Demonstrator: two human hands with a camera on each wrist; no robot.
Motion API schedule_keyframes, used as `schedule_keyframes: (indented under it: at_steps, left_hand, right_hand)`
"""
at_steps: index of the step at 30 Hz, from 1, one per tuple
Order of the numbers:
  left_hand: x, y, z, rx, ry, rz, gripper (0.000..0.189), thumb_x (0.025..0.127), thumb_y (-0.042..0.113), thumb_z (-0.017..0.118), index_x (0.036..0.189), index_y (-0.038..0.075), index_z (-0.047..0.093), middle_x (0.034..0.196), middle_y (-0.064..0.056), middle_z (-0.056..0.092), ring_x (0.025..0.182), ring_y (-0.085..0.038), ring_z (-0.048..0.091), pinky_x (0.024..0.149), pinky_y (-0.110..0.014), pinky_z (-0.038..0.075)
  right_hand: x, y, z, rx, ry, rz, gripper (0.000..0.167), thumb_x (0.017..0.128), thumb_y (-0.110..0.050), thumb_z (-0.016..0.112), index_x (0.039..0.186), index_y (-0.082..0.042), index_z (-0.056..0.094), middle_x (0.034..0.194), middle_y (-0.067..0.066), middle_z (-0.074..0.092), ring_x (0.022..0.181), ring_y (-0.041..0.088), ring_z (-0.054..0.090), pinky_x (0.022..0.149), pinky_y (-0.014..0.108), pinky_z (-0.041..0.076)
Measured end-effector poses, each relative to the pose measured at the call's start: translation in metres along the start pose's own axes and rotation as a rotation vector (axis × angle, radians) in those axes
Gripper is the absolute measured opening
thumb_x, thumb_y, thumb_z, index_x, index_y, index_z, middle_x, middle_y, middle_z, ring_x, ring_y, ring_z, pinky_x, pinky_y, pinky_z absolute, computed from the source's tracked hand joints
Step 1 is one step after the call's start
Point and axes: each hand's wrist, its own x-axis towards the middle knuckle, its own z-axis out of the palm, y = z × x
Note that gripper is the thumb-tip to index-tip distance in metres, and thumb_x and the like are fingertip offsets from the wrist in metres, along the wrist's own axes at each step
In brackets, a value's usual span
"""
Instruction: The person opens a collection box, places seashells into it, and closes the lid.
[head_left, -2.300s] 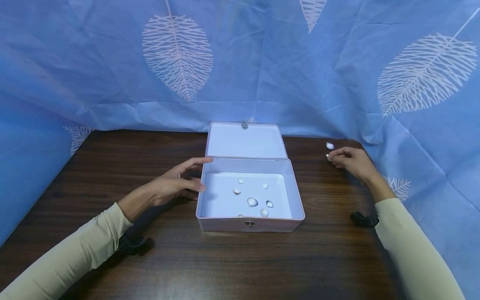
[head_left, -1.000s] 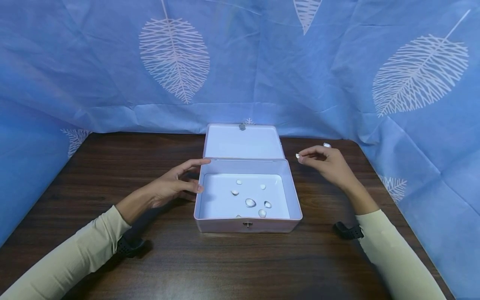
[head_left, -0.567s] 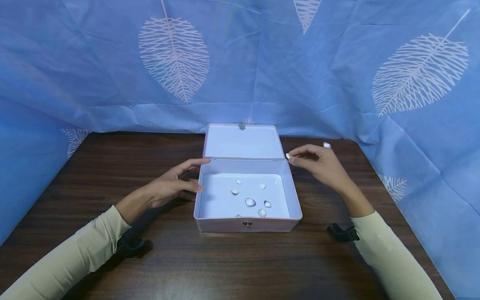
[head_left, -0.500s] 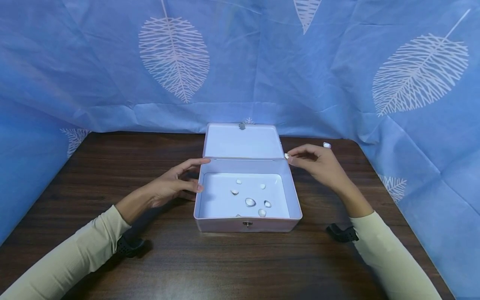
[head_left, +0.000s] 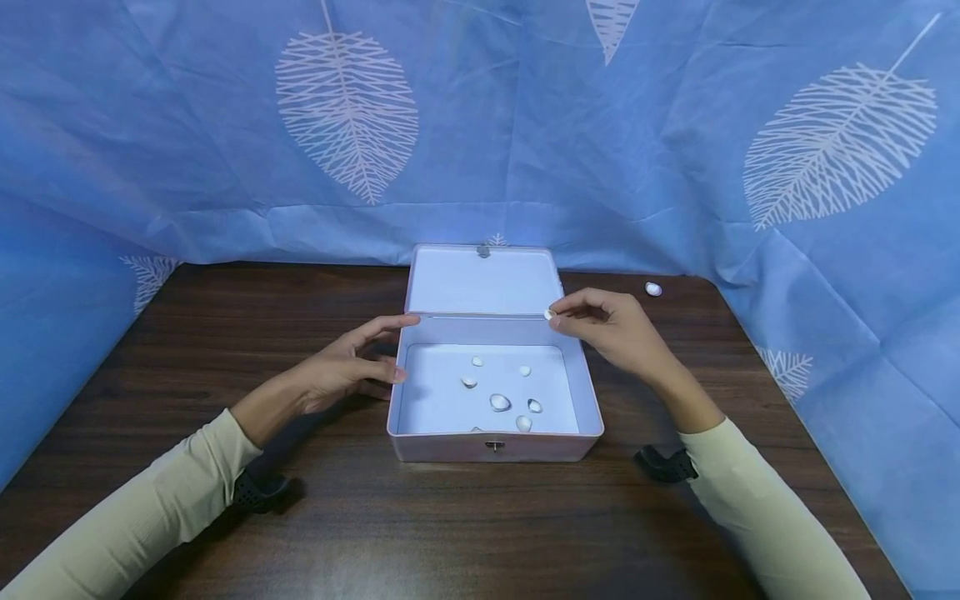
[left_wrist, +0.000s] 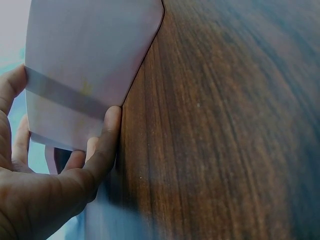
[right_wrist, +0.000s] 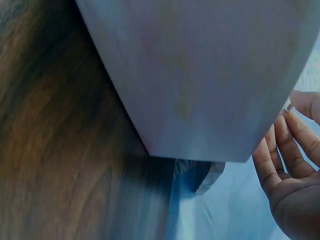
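Observation:
A pale tin box (head_left: 442,450) lies open on the table, its lid (head_left: 483,279) folded back toward the curtain. Several small white seashells (head_left: 500,403) are spread over its floor. Against the box's left wall rests my left hand (head_left: 337,362), fingers fairly straight; the left wrist view shows the fingertips (left_wrist: 113,117) on the outer wall near the table. My right hand (head_left: 618,329) pinches a small white seashell (head_left: 550,314) between thumb and fingertips, above the box's back right corner. From the right wrist, that seashell (right_wrist: 288,105) shows only partly between the fingertips.
Another white seashell (head_left: 653,289) lies on the dark wooden table (head_left: 450,533) near its back right corner. A blue curtain (head_left: 510,125) with white leaf prints hangs behind and at the sides. The box has a metal clasp (head_left: 494,447) at the front.
My right hand has carried the pinched seashell leftward, from the table's back right to over the box's back right corner. My left hand stays at the box's left side.

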Motion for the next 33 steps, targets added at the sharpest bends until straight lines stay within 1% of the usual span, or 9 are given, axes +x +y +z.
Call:
schedule_keyframes:
  at_steps: [4, 7, 13, 16, 19, 22, 28, 30, 33]
  left_hand:
    - [0.000, 0.000, 0.000, -0.003, -0.001, -0.001, 0.088, 0.102, 0.013, 0.081, 0.177, 0.031, 0.037, 0.181, -0.019, 0.022, 0.140, -0.045, 0.059, 0.104, -0.051, 0.064]
    - [0.000, 0.001, 0.001, -0.002, 0.000, -0.008, 0.087, 0.103, 0.013, 0.080, 0.177, 0.031, 0.037, 0.180, -0.019, 0.022, 0.139, -0.044, 0.059, 0.104, -0.051, 0.064]
    - [-0.001, 0.001, 0.001, 0.003, 0.008, -0.015, 0.088, 0.102, 0.015, 0.082, 0.176, 0.031, 0.037, 0.180, -0.019, 0.023, 0.138, -0.043, 0.059, 0.103, -0.051, 0.063]
    - [-0.001, 0.002, 0.001, 0.005, 0.008, -0.015, 0.087, 0.103, 0.013, 0.080, 0.177, 0.031, 0.037, 0.180, -0.019, 0.023, 0.138, -0.043, 0.059, 0.104, -0.051, 0.063]
    - [0.000, 0.002, 0.002, 0.001, 0.008, -0.015, 0.086, 0.103, 0.010, 0.078, 0.176, 0.031, 0.037, 0.180, -0.019, 0.023, 0.141, -0.045, 0.058, 0.104, -0.051, 0.063]
    - [0.000, 0.003, 0.002, -0.003, 0.010, -0.016, 0.086, 0.103, 0.010, 0.078, 0.176, 0.031, 0.038, 0.181, -0.018, 0.023, 0.144, -0.048, 0.056, 0.105, -0.052, 0.063]
    - [0.001, 0.003, 0.002, -0.004, 0.014, -0.017, 0.086, 0.103, 0.009, 0.077, 0.176, 0.031, 0.039, 0.180, -0.018, 0.023, 0.144, -0.048, 0.056, 0.105, -0.052, 0.064]
    - [0.001, 0.003, 0.002, -0.006, 0.014, -0.017, 0.085, 0.103, 0.008, 0.077, 0.176, 0.030, 0.039, 0.179, -0.019, 0.024, 0.143, -0.048, 0.057, 0.104, -0.052, 0.064]
    - [0.001, 0.002, 0.001, -0.010, 0.011, -0.010, 0.086, 0.102, 0.009, 0.078, 0.176, 0.030, 0.039, 0.179, -0.020, 0.026, 0.142, -0.047, 0.059, 0.104, -0.052, 0.064]
  right_hand:
    - [0.003, -0.001, 0.008, 0.011, -0.017, -0.007, 0.024, 0.107, -0.027, 0.081, 0.125, -0.011, 0.083, 0.123, 0.011, 0.081, 0.106, 0.015, 0.075, 0.087, 0.028, 0.062]
    - [0.005, -0.002, 0.014, 0.019, -0.031, -0.022, 0.022, 0.106, -0.025, 0.082, 0.124, -0.012, 0.084, 0.119, 0.011, 0.082, 0.104, 0.016, 0.076, 0.085, 0.031, 0.062]
    - [0.008, -0.005, 0.023, 0.041, -0.061, -0.029, 0.025, 0.105, -0.023, 0.083, 0.125, -0.008, 0.084, 0.118, 0.011, 0.083, 0.103, 0.015, 0.077, 0.085, 0.028, 0.062]
    - [0.008, -0.007, 0.025, 0.044, -0.063, -0.026, 0.029, 0.105, -0.023, 0.083, 0.127, -0.004, 0.082, 0.119, 0.011, 0.083, 0.105, 0.015, 0.077, 0.087, 0.027, 0.062]
    - [0.008, -0.007, 0.024, 0.048, -0.063, -0.021, 0.031, 0.105, -0.022, 0.083, 0.129, -0.002, 0.081, 0.120, 0.011, 0.083, 0.106, 0.016, 0.077, 0.087, 0.025, 0.061]
    - [0.008, -0.007, 0.022, 0.048, -0.058, -0.017, 0.031, 0.106, -0.023, 0.083, 0.129, -0.003, 0.081, 0.120, 0.012, 0.083, 0.105, 0.016, 0.077, 0.086, 0.025, 0.062]
    - [0.005, -0.006, 0.014, 0.025, -0.031, -0.004, 0.032, 0.106, -0.026, 0.082, 0.129, -0.004, 0.081, 0.119, 0.012, 0.082, 0.104, 0.017, 0.076, 0.086, 0.034, 0.063]
    - [0.004, -0.006, 0.011, 0.017, -0.024, 0.007, 0.032, 0.107, -0.027, 0.081, 0.129, -0.005, 0.081, 0.120, 0.012, 0.082, 0.105, 0.017, 0.075, 0.086, 0.033, 0.063]
    - [0.003, -0.006, 0.006, 0.000, -0.007, 0.024, 0.033, 0.107, -0.030, 0.081, 0.129, -0.006, 0.081, 0.123, 0.011, 0.081, 0.108, 0.017, 0.074, 0.087, 0.027, 0.061]
